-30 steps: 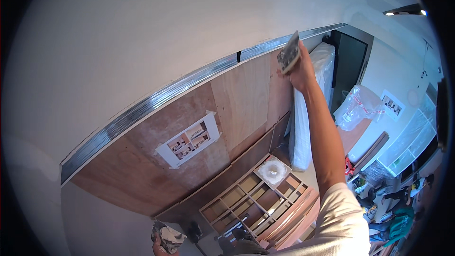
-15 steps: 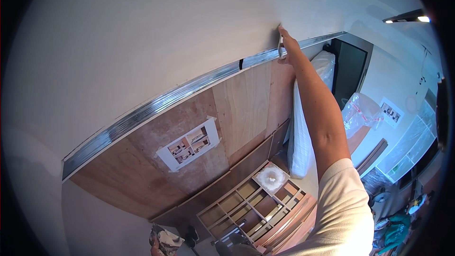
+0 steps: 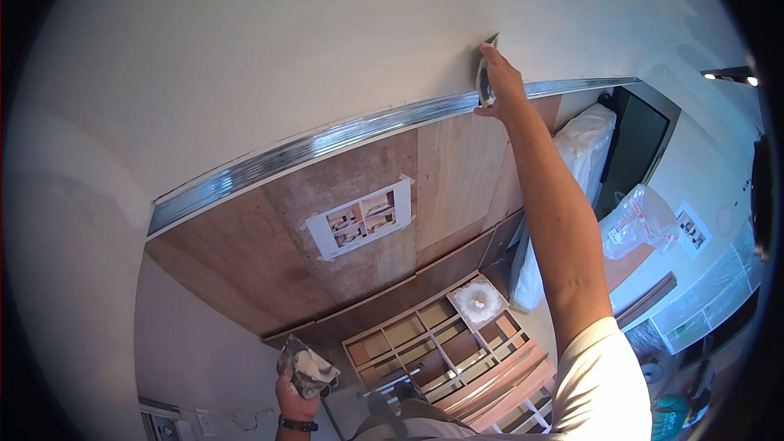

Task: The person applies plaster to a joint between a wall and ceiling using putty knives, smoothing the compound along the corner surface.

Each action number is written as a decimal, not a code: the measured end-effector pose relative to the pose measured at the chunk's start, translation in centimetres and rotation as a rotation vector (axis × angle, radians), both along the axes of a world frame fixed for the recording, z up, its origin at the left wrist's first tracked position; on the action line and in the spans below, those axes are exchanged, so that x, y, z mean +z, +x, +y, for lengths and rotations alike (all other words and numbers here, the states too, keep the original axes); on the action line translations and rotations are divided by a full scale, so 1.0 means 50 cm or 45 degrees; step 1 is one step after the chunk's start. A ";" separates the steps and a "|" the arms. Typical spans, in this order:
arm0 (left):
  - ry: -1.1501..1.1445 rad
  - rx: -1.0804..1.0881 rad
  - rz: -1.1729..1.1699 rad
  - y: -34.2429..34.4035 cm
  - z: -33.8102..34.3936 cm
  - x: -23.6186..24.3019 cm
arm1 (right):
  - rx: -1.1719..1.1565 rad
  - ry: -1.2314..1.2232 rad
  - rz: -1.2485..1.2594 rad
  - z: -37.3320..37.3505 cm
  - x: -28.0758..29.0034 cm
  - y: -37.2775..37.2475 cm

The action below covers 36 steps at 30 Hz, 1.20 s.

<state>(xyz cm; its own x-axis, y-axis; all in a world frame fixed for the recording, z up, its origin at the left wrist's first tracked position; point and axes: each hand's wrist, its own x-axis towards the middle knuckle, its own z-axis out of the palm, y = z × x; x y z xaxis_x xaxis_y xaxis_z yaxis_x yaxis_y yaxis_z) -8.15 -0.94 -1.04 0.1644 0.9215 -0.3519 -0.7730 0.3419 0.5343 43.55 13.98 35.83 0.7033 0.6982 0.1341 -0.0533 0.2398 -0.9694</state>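
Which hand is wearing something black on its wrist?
The left hand, low in the picture and holding a paste-smeared tool, wears a black band. The right hand, higher up with a flat tool, wears none.

Scraper (image 3: 483,85) raised, tilted; plate (image 3: 310,369) (cream-smeared) lower left.

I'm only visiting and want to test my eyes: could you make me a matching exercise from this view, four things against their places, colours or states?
1. Right hand
2. Left hand
3. Printed sheet
4. Metal strip

A. Shiny silver
B. Low, with a dark band at its wrist
C. Raised, gripping a flat tool
D. Taped to wood panelling

Pairs: 1-C, 2-B, 3-D, 4-A
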 end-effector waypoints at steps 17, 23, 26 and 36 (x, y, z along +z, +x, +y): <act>-0.047 0.146 -0.122 -0.123 -0.085 -0.034 | -0.115 0.007 -0.285 0.092 -0.039 -0.430; -0.018 0.164 -0.127 -0.135 -0.099 -0.022 | -0.058 -0.072 -0.339 0.063 -0.024 -0.548; 0.062 0.120 -0.157 -0.135 -0.106 -0.011 | -0.005 -0.111 -0.302 0.040 -0.022 -0.601; 0.097 0.192 -0.079 -0.134 -0.118 -0.018 | 0.760 0.288 -0.515 -0.124 -0.256 -0.701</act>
<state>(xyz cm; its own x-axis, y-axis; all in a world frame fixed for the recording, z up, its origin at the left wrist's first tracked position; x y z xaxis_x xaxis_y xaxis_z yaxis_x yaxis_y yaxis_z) -14.84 -6.85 -1.93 0.0416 0.9610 -0.2735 -0.8447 0.1800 0.5041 8.50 7.78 23.04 0.0800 0.8700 0.4865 0.1129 0.4770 -0.8716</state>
